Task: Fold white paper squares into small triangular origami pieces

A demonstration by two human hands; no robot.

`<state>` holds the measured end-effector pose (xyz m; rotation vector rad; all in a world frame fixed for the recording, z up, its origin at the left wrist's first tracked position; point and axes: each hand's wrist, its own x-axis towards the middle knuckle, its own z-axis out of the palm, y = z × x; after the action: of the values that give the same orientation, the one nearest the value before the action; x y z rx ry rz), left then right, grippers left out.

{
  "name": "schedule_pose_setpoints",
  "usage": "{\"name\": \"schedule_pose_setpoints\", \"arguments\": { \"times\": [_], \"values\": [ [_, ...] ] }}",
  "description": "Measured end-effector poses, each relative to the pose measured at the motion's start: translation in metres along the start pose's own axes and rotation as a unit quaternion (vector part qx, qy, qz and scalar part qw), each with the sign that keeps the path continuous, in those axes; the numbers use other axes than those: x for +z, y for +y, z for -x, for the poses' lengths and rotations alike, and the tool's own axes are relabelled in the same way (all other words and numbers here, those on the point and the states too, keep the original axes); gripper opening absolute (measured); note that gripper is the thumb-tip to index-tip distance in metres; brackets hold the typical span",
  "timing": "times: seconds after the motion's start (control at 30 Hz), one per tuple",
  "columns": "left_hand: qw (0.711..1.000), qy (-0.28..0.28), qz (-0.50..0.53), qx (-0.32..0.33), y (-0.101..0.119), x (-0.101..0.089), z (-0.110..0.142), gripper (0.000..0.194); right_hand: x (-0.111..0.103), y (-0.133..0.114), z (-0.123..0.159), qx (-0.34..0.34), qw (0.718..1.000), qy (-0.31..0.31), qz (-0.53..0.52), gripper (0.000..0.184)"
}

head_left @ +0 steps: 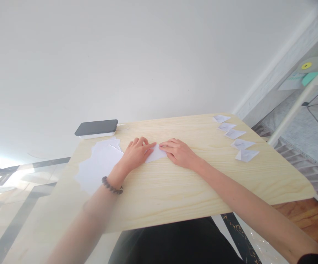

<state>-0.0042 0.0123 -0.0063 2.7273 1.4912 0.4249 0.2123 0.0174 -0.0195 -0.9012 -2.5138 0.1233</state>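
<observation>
A small folded piece of white paper [156,155] lies flat on the wooden table, between my two hands. My left hand [136,153] pinches its left side near the top, thumb and index finger together on it. From the other side, my right hand [180,153] has its fingers closed at the paper's upper right edge. The fingertips of both hands almost meet at its top point. Beside my left wrist, which wears a dark beaded bracelet [112,186], spreads a pile of white paper sheets [99,163].
Several folded white paper pieces [247,155] stand in a row along the table's [175,198] right side. A dark-topped phone [97,127] on a white base, with a white cable, is at the back left. The wall [159,66] rises behind the table; a white metal post [291,113] stands right.
</observation>
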Motion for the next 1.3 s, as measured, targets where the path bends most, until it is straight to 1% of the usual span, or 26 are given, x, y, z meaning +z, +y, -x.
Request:
{"name": "schedule_pose_setpoints", "arguments": {
  "times": [0.2, 0.33, 0.47, 0.63, 0.73, 0.8, 0.9, 1.0, 1.13, 1.3],
  "values": [
    [0.999, -0.008, -0.036, -0.029, 0.008, -0.005, -0.003, 0.032, -0.004, -0.003, 0.002, -0.005, 0.999, -0.005, 0.045, 0.034],
    [0.998, 0.009, -0.031, -0.056, 0.012, -0.002, -0.006, 0.032, -0.006, -0.003, 0.004, 0.007, 0.999, 0.007, 0.046, 0.03],
    [0.996, 0.024, 0.019, -0.08, 0.011, 0.006, -0.01, 0.029, -0.006, -0.001, 0.005, 0.027, 0.999, 0.021, 0.009, 0.027],
    [0.989, 0.014, 0.106, -0.102, 0.003, 0.011, -0.014, 0.03, -0.004, 0.001, 0.004, 0.038, 0.998, 0.036, -0.036, 0.027],
    [0.979, 0.006, 0.155, -0.131, 0.002, 0.011, -0.015, 0.027, -0.002, 0.0, 0.001, 0.055, 0.995, 0.05, -0.07, 0.023],
    [0.969, 0.001, 0.199, -0.143, 0.003, 0.009, -0.015, 0.027, 0.0, -0.002, -0.003, 0.079, 0.991, 0.061, -0.086, 0.019],
    [0.942, -0.014, 0.298, -0.154, 0.006, 0.005, -0.012, 0.03, 0.003, -0.004, -0.008, 0.112, 0.987, 0.065, -0.092, 0.017],
    [0.912, -0.023, 0.378, -0.16, 0.011, 0.001, -0.011, 0.033, 0.005, -0.005, -0.01, 0.112, 0.988, 0.056, -0.086, 0.016],
    [0.897, -0.029, 0.411, -0.16, 0.017, -0.001, -0.01, 0.033, 0.002, -0.006, -0.009, 0.094, 0.988, 0.061, -0.109, 0.017],
    [0.898, -0.049, 0.413, -0.147, 0.021, -0.004, -0.01, 0.034, -0.002, -0.007, -0.008, 0.076, 0.985, 0.043, -0.152, 0.02]
  ]
}}
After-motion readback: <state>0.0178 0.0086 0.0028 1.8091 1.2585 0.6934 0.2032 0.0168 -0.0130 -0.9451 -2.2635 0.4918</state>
